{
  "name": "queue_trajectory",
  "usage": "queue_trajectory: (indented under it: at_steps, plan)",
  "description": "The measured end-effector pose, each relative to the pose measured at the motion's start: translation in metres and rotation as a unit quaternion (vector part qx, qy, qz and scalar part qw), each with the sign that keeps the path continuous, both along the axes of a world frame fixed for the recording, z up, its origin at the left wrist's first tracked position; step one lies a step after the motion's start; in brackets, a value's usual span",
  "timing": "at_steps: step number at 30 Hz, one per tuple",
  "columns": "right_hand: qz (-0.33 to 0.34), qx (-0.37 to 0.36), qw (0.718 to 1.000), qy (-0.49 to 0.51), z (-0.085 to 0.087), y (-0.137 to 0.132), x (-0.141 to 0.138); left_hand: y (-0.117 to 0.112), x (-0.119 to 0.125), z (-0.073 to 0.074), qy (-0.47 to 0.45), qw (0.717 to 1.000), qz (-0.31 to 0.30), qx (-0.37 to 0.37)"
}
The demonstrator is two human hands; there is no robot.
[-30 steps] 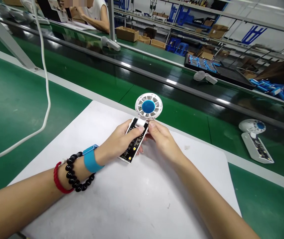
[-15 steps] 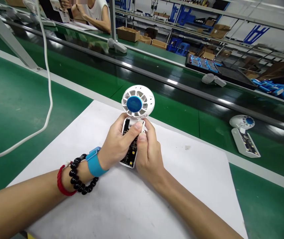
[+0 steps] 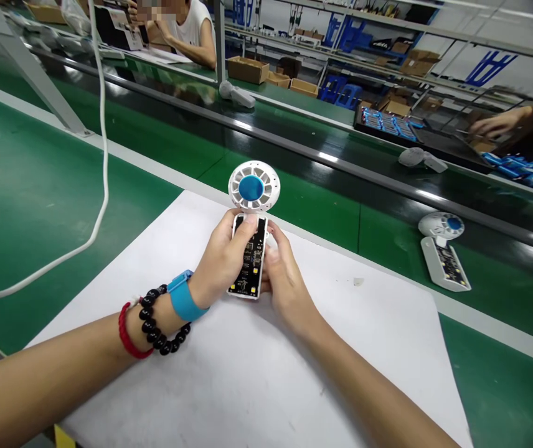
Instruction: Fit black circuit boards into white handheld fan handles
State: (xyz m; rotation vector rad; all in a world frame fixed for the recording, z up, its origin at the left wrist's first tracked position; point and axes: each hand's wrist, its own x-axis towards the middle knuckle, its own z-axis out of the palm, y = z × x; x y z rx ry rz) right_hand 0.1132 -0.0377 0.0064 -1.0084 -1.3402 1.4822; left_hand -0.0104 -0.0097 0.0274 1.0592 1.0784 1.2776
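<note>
Both forearms come in from the bottom of the frame and meet at its centre. The left hand (image 3: 220, 261) rises from the lower left, its fingers curled in a closed grip and the thumb laid flat, pointing toward the top of the frame. That wrist carries a blue band, a string of black beads and a red cord. The right hand (image 3: 283, 277) comes up from the lower right, bare at the wrist, its fingers bent inward and pressed close against the left hand's, knuckles facing the camera.
</note>
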Motion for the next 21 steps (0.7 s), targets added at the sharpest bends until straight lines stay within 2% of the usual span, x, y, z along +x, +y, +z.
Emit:
queue_trajectory:
  at_steps: [2, 5, 13, 18, 21]
  plan:
    - [0.07, -0.049, 0.995, 0.044, 0.0032, 0.002, 0.0032, -0.0001, -0.0019, 0.0023, -0.044, 0.998, -0.028, -0.021]
    - [0.112, -0.08, 0.987, 0.085, 0.0062, 0.0061, 0.0053, -0.0014, -0.0035, 0.0053, -0.078, 0.996, -0.045, -0.022]
    - [0.115, -0.102, 0.985, 0.076, 0.0095, 0.009, 0.004, 0.0004, -0.0043, 0.0017, -0.058, 0.997, -0.045, 0.007]
    - [0.105, -0.072, 0.988, 0.093, 0.0078, 0.0071, 0.0026, 0.0015, -0.0049, -0.0008, -0.052, 0.998, -0.035, 0.016]
    - [0.108, -0.068, 0.985, 0.115, 0.007, 0.0072, 0.0021, 0.0029, -0.0047, -0.0012, -0.063, 0.997, -0.045, -0.004]
